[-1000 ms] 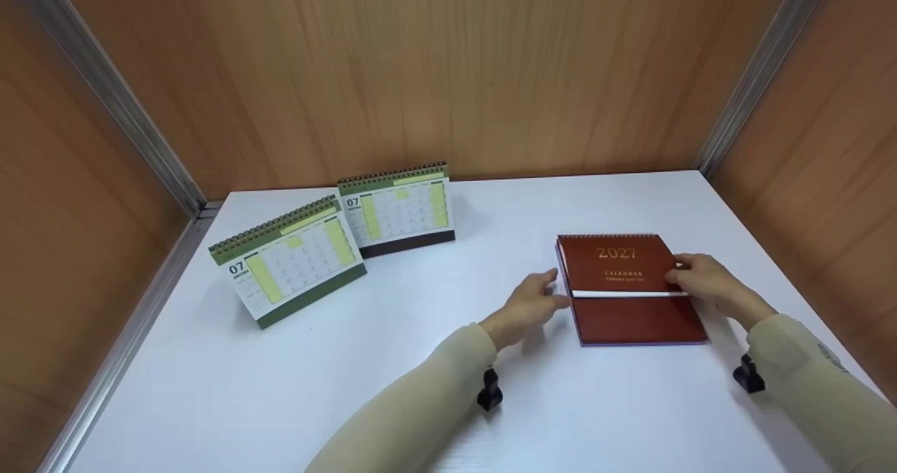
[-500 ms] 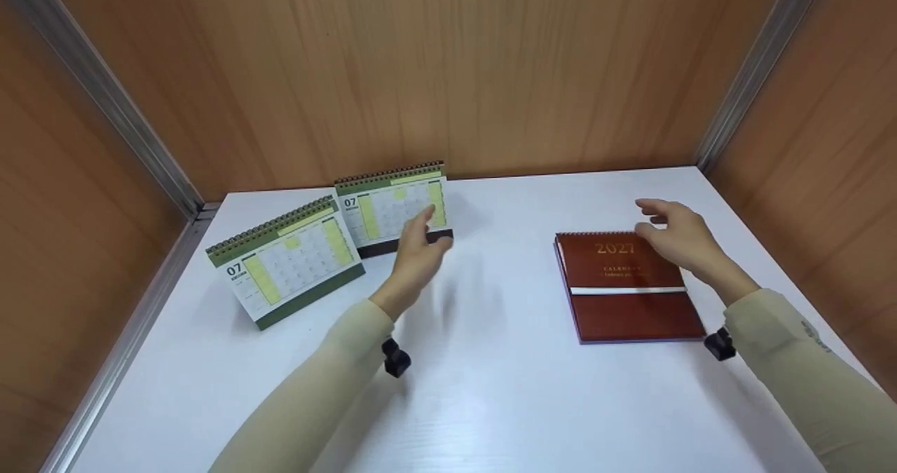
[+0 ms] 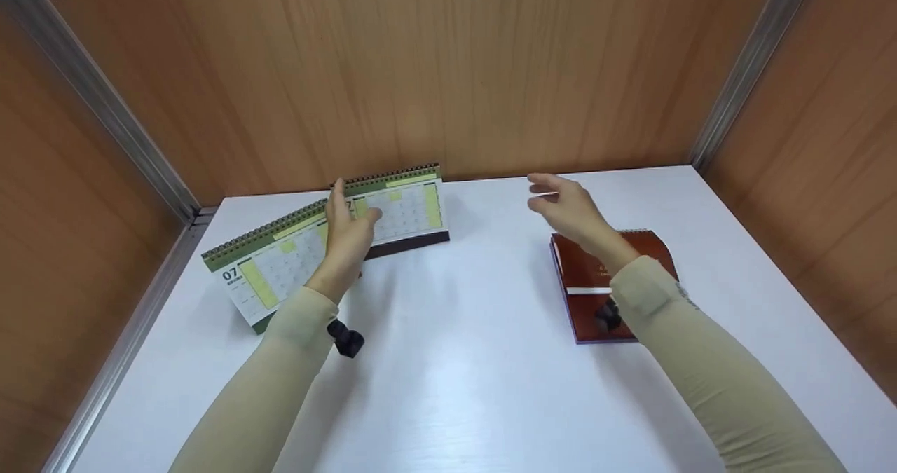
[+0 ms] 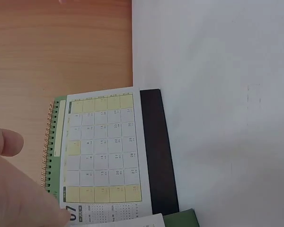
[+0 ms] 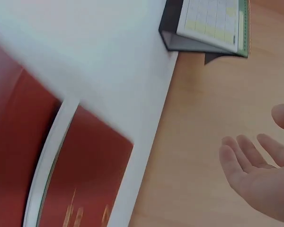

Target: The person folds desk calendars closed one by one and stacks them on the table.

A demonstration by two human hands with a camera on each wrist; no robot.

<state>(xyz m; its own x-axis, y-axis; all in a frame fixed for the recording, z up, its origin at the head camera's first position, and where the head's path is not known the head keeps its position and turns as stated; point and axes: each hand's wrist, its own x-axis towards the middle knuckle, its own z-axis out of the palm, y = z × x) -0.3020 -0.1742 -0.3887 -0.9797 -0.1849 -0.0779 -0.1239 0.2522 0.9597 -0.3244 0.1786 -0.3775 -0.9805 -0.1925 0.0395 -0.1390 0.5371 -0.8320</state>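
Two desk calendars stand tented at the left of the table, each showing a "07" page. The front calendar has a green base strip; the back calendar has a dark one. My left hand, fingers extended and thumb apart, overlaps the spot where they meet. In the left wrist view it is beside the back calendar's spiral edge. Nothing is in my right hand, held in the air with fingers loosely bent. Below its wrist lies a red 2027 calendar with a white band, partly hidden by my forearm.
The white table ends at a wooden back panel. Wooden side panels with metal corner posts enclose it. A small black camera mount hangs under my left wrist.
My right hand has left the red calendar and moved left above the table. My left hand has moved from beside the red calendar to the two standing calendars, which have not moved.
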